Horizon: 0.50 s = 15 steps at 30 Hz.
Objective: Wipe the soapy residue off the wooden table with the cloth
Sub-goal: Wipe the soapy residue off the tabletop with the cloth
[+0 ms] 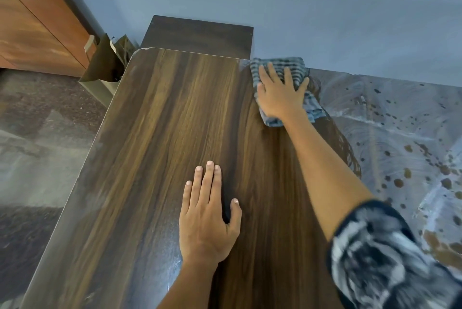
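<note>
Dark walnut-grained wood fills most of the view: a long wooden table (155, 158) seen from above by the person working at it. Their left hand (207, 218) lies flat on the bare wood near the front, fingers straight and together, holding nothing. Their right arm reaches forward to the far edge by the blue wall (325, 8), where the right hand (281, 92) presses down with spread, straight fingers on a crumpled blue-and-grey checked cloth (287, 68). The fingers lie on top of it rather than curling round it.

The cloth sits right on the border between two zones. To its left, the wood looks dry and clean, with only a faint pale haze near the left edge and a small whitish smear close to the left wrist. To its right, the soapy residue (390, 128) covers the surface in a grey-white film with swirls, streaks and brown spots where wood shows through, running to the frame's right edge.

Judging from this, perhaps two thirds of the visible top is wiped; the right-hand stretch remains. A patterned sleeve (375, 258) covers the right upper arm. Paper bags (110, 63) stand on the floor beyond the table's far left corner.
</note>
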{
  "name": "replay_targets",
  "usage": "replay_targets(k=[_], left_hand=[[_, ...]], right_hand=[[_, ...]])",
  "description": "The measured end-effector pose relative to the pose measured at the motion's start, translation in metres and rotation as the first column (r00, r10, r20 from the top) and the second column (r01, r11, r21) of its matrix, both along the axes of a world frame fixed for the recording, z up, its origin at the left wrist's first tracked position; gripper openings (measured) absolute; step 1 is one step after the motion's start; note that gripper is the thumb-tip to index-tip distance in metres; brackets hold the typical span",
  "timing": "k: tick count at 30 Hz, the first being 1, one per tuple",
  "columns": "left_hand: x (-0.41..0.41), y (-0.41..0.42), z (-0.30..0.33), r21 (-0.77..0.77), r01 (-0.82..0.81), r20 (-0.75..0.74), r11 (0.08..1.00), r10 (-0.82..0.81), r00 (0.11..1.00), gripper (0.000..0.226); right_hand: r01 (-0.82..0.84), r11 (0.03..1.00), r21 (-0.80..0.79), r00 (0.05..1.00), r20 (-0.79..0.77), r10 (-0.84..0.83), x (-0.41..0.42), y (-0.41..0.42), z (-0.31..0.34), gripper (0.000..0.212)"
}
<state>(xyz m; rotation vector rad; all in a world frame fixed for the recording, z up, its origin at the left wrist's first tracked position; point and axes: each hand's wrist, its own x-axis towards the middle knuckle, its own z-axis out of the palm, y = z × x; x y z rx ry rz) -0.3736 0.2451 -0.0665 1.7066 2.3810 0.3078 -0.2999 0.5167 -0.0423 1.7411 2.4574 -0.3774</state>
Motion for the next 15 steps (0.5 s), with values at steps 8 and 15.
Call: replay_targets(k=[8,15], left_hand=[[0.001,-0.001,0.002,-0.006,-0.008,-0.017,1.0,0.008,1.0,0.064],[0.001,0.0,0.001,0.013,-0.001,0.016,1.0,0.0,1.0,0.065]], right_hand=[[-0.277,0.959,0.057,0.96,-0.019,0.279,-0.036,-0.019,0.003,0.05],[-0.128,0.991,0.046,0.992,0.029,0.127,0.052,-0.032,-0.002,0.052]])
